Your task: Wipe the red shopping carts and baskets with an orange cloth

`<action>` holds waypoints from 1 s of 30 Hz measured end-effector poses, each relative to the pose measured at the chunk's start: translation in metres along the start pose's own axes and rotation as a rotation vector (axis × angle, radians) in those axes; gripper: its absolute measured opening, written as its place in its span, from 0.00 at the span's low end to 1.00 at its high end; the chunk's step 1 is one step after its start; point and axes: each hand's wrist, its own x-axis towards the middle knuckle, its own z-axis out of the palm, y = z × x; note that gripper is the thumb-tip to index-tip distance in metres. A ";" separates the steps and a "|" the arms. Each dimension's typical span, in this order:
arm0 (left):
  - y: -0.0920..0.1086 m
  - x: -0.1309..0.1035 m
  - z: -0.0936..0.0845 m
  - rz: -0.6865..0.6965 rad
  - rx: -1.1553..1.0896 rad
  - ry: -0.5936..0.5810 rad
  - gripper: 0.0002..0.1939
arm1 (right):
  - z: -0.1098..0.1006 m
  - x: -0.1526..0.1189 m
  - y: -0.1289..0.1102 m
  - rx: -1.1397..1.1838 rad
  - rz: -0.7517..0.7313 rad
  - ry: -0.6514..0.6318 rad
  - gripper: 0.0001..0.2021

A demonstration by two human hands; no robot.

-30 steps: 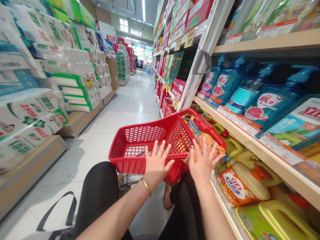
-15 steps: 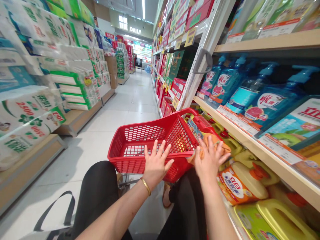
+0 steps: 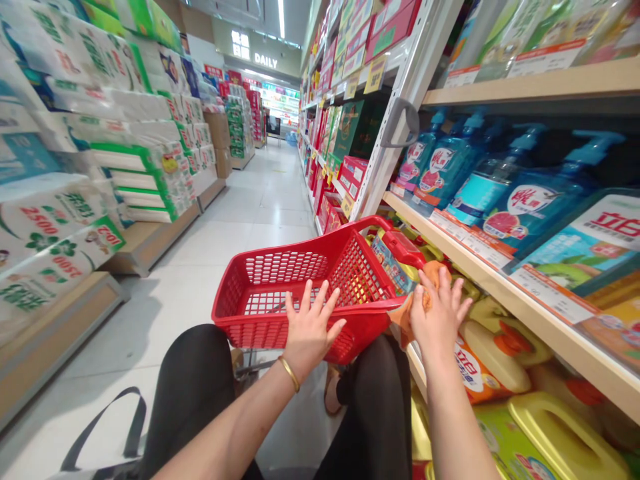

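A red plastic basket cart [image 3: 295, 267] with perforated walls stands between my knees and the shelf. Over its near rim my left hand [image 3: 313, 327] is spread, a gold bangle on the wrist, with nothing in it. At the cart's right end, by the red handle [image 3: 407, 250], my right hand [image 3: 437, 313] presses on an orange cloth [image 3: 403, 320], fingers apart. The cloth shows beside and beyond the fingers; its part under the palm is hidden.
Shelves on the right hold blue pump bottles [image 3: 533, 207] above yellow detergent bottles [image 3: 495, 343]. Packs of tissue [image 3: 55, 240] are stacked on low platforms at the left. A tiled aisle [image 3: 260, 193] runs ahead. A bag strap [image 3: 135, 420] lies at lower left.
My right hand has moved right with the orange cloth, toward the shelf edge. My left hand stays spread over the cart's rim. The view has shifted slightly.
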 end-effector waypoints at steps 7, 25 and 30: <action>0.000 0.000 0.001 0.006 0.018 0.009 0.32 | 0.014 -0.052 -0.064 0.028 -0.360 -0.127 0.21; 0.000 -0.001 0.001 0.005 0.011 0.009 0.32 | 0.012 -0.060 -0.070 0.036 -0.491 -0.232 0.22; -0.001 0.000 0.001 0.004 0.019 -0.008 0.33 | 0.007 -0.027 -0.033 0.016 -0.318 -0.099 0.20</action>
